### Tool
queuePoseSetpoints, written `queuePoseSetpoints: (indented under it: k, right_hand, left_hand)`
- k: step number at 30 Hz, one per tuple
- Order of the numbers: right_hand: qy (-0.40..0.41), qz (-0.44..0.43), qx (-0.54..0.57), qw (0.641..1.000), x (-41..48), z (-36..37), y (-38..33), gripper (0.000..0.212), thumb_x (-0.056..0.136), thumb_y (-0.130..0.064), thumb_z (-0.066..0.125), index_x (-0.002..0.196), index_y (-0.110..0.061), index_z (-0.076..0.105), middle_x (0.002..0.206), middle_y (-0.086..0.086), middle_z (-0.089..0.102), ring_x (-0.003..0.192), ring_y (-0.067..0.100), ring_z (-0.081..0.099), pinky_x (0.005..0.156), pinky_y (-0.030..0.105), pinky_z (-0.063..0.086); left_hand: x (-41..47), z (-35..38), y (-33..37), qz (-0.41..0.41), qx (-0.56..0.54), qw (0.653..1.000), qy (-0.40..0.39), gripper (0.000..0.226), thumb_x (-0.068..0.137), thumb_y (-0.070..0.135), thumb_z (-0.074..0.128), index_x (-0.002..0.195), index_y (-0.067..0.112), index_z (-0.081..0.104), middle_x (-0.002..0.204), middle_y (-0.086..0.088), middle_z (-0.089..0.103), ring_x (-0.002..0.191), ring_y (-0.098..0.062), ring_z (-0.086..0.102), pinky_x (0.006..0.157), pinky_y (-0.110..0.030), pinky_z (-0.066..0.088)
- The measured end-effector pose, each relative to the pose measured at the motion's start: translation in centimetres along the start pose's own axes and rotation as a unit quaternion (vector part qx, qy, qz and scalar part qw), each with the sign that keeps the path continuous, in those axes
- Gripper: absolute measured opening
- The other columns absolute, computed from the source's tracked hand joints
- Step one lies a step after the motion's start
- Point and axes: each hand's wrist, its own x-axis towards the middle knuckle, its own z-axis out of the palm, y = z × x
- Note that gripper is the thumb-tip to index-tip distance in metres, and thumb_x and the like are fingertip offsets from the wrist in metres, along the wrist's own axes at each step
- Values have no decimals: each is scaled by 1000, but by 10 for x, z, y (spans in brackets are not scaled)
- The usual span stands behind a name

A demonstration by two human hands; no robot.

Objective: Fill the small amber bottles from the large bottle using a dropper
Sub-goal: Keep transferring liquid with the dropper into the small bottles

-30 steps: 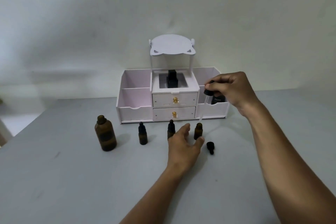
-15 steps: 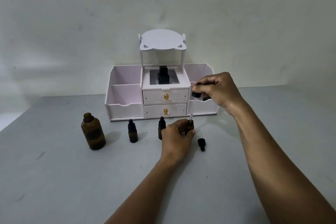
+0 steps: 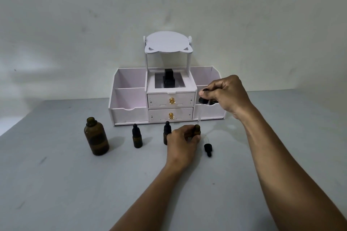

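The large amber bottle (image 3: 96, 138) stands uncapped at the left of the grey table. Two small amber bottles with black dropper caps stand to its right, one (image 3: 137, 139) alone and one (image 3: 166, 133) partly hidden behind my left hand (image 3: 183, 141). That hand grips a third small amber bottle (image 3: 197, 130), which is uncapped. My right hand (image 3: 226, 94) pinches the black bulb of a dropper (image 3: 203, 100); its clear glass tube slants down with the tip at the mouth of the held bottle. A small black dropper cap (image 3: 208, 148) lies on the table just right of it.
A white desk organiser (image 3: 129, 113) with two gold-knobbed drawers, side bins and a raised shelf stands against the wall behind the bottles. A black square bottle (image 3: 170, 80) sits in its top middle tray. The table (image 3: 75, 193) extends toward me.
My left hand went from open beside the uncapped small bottle to gripping it. My right hand lowered the dropper until its tip reached the bottle's mouth.
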Motion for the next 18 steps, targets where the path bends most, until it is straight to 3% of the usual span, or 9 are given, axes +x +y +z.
queuePoseSetpoints:
  k: [5, 9, 13, 18]
  right_hand:
    - [-4, 2, 1, 1000, 0, 1, 1, 8, 76, -1, 82, 83, 2, 78, 69, 6, 74, 55, 11, 71, 55, 18, 52]
    - [-6, -1, -5, 1000, -2, 2, 1, 8, 77, -4, 81, 83, 0, 78, 71, 6, 75, 55, 8, 70, 55, 18, 52]
    - [15, -12, -8, 1000, -1, 0, -3, 7, 76, -17, 83, 80, -12, 80, 75, 6, 78, 76, 24, 76, 63, 37, 60]
    - [46, -83, 21, 995, -7, 0, -27, 7, 79, -14, 80, 83, -9, 80, 75, 5, 78, 65, 8, 71, 63, 15, 49]
  left_hand:
    - [0, -1, 0, -2, -4, 1000, 0, 32, 89, 9, 72, 121, 14, 72, 102, 11, 73, 89, 5, 67, 92, -8, 50]
    - [0, 0, 0, -10, -5, 1000, -2, 36, 88, 12, 74, 123, 12, 70, 111, 5, 75, 102, -4, 69, 102, -22, 51]
    - [-2, -3, -2, -30, 12, 999, -12, 58, 86, 21, 78, 139, 15, 56, 130, -2, 66, 115, -9, 61, 107, -23, 45]
    - [-15, -26, 3, -23, 51, 997, -49, 66, 88, 31, 75, 147, 24, 46, 142, 5, 56, 114, -5, 56, 97, -17, 44]
